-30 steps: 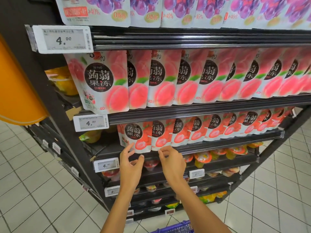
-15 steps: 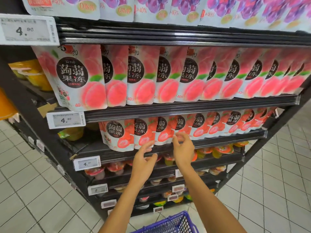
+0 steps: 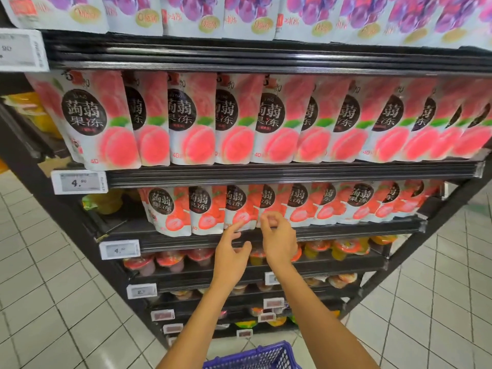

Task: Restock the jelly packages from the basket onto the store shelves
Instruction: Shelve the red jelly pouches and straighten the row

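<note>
You've shifted both hands rightward along the shelved strawberry jelly pouches (image 3: 239, 205): left hand (image 3: 231, 253) spread, forefinger touching one, right hand (image 3: 280, 242) curled at its neighbour's hem, grip unclear, so you're tidying, basket (image 3: 255, 354) idle below.

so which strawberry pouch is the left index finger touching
The third strawberry pouch from the left end; the left hand rests its index fingertip on its lower front.

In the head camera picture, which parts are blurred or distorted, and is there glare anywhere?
Head view: blur smears the grape jelly pouches at the top and the rightmost peach jelly pouches; the wide lens tilts and bows the shelf rails; the upper-left price tag looks washed out.
</note>
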Demonstrator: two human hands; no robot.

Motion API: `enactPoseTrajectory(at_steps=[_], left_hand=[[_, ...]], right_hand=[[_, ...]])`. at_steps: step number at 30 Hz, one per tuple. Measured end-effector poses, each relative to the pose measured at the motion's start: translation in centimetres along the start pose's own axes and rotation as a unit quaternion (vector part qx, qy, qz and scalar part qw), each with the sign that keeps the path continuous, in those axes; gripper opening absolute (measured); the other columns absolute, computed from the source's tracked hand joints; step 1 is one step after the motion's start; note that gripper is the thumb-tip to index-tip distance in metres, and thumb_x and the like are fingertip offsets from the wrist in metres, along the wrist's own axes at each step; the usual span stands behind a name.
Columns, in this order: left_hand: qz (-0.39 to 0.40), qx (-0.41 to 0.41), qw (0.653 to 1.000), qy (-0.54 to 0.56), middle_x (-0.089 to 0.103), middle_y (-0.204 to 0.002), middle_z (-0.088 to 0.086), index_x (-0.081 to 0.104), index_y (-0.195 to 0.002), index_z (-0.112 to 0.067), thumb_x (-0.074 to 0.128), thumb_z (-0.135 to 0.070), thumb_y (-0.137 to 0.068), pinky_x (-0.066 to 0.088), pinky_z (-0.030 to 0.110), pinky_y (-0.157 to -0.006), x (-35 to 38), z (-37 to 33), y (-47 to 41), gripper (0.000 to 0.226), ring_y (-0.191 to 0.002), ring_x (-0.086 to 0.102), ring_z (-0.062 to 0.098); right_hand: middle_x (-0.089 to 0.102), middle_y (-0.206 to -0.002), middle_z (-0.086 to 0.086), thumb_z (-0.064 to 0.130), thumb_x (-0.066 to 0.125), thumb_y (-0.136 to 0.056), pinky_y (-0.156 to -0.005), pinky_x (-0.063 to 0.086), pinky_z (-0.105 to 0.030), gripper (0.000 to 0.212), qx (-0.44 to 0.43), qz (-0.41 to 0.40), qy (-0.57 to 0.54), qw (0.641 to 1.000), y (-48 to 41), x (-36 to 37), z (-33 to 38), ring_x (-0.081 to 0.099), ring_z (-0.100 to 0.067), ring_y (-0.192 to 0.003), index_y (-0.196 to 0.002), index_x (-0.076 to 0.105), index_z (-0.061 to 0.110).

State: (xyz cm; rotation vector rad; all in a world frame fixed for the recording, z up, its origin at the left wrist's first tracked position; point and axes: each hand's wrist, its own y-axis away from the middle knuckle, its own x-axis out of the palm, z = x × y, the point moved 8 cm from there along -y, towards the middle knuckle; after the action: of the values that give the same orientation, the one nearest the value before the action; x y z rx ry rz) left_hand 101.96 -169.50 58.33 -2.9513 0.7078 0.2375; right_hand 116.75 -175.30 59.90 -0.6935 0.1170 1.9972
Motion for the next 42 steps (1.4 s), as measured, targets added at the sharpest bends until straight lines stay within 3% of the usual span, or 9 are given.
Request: enactPoseTrajectory(at_steps=[6,10,13,19,25,29,34,39,42], left_hand=[[-0.019,-0.007,1.0,0.0,0.055,-0.13,-0.017,0.051,-0.133,-0.032,0.058,-0.008,-0.093,0.043,0.001,-0.076,1.3,-0.3,0.1,0.048,-0.116,0.051,-0.002],[-0.011,-0.014,1.0,0.007,0.055,-0.128,-0.018,0.051,-0.129,-0.038,0.057,-0.006,-0.092,0.044,0.001,-0.072,3.2,-1.0,0.0,0.049,-0.117,0.051,0.001],[-0.015,-0.025,1.0,0.0,0.055,-0.127,-0.01,0.05,-0.136,-0.031,0.058,-0.007,-0.092,0.047,0.005,-0.068,4.0,-0.9,-0.1,0.051,-0.111,0.053,-0.002],[-0.016,-0.004,1.0,-0.014,0.052,-0.131,-0.023,0.051,-0.134,-0.033,0.057,-0.006,-0.092,0.05,0.014,-0.075,5.3,-1.6,0.2,0.05,-0.118,0.051,-0.001],[0.008,0.002,1.0,-0.006,0.053,-0.131,-0.029,0.052,-0.129,-0.044,0.057,-0.008,-0.092,0.051,0.022,-0.088,8.1,-2.0,0.1,0.051,-0.118,0.052,-0.004],[0.028,-0.008,0.999,-0.019,0.053,-0.132,-0.023,0.05,-0.121,-0.053,0.058,-0.009,-0.092,0.05,0.014,-0.077,10.5,-2.2,-0.2,0.053,-0.116,0.052,-0.007],[0.045,-0.014,0.999,-0.024,0.051,-0.138,-0.013,0.048,-0.132,-0.047,0.057,-0.008,-0.092,0.052,0.017,-0.069,12.6,-2.6,-0.2,0.057,-0.114,0.055,-0.003],[0.058,-0.023,0.998,-0.015,0.045,-0.137,-0.015,0.046,-0.139,-0.041,0.056,-0.006,-0.093,0.047,0.014,-0.057,13.9,-2.6,-0.1,0.059,-0.077,0.069,0.009],[0.057,-0.016,0.998,-0.02,0.044,-0.135,-0.02,0.047,-0.138,-0.041,0.056,-0.005,-0.094,0.05,0.014,-0.066,14.1,-3.1,0.1,0.058,-0.107,0.066,0.015]], right_hand=[[0.066,-0.081,0.012,0.04,0.052,-0.096,-0.052,0.035,-0.025,0.028,0.032,-0.045,-0.04,0.998,-1.2,-3.1,-3.0,0.056,-0.004,-0.062,-0.122,0.055,0.031],[0.067,-0.078,0.01,0.041,0.056,-0.097,-0.055,0.041,-0.025,0.016,0.013,0.015,-0.06,0.998,-2.4,-2.9,-2.6,0.064,-0.012,-0.069,-0.111,0.061,0.035],[0.056,-0.063,0.019,0.043,0.058,-0.095,-0.051,0.029,-0.02,0.011,0.029,0.003,-0.044,0.999,-3.0,-3.3,-2.7,0.053,0.002,-0.06,-0.098,0.063,0.034],[0.064,-0.071,0.015,0.046,0.055,-0.096,-0.053,0.035,-0.021,0.016,0.015,0.011,-0.058,0.998,-3.1,-4.1,-3.5,0.061,-0.006,-0.065,-0.103,0.065,0.035],[0.067,-0.075,0.01,0.044,0.056,-0.096,-0.053,0.037,-0.026,0.028,0.067,-0.116,-0.093,0.987,-3.5,-8.6,-6.3,0.06,-0.008,-0.062,-0.121,0.052,0.033],[0.07,-0.077,0.004,0.041,0.057,-0.096,-0.067,0.055,-0.042,0.022,0.056,-0.019,-0.128,0.99,-5.6,-8.0,-7.7,0.068,-0.02,-0.069,-0.111,0.063,0.025],[0.07,-0.071,0.005,0.038,0.058,-0.097,-0.067,0.056,-0.038,0.01,0.044,0.021,-0.113,0.992,-6.6,-8.3,-7.5,0.068,-0.019,-0.066,-0.098,0.065,0.03],[0.068,-0.068,0.008,0.043,0.056,-0.096,-0.064,0.053,-0.032,0.008,0.041,0.015,-0.093,0.995,-6.7,-9.2,-7.6,0.068,-0.015,-0.068,-0.092,0.063,0.041],[0.069,-0.068,0.005,0.038,0.059,-0.096,-0.067,0.057,-0.04,0.008,0.031,0.032,-0.109,0.993,-7.0,-9.2,-7.2,0.068,-0.016,-0.063,-0.089,0.06,0.041]])
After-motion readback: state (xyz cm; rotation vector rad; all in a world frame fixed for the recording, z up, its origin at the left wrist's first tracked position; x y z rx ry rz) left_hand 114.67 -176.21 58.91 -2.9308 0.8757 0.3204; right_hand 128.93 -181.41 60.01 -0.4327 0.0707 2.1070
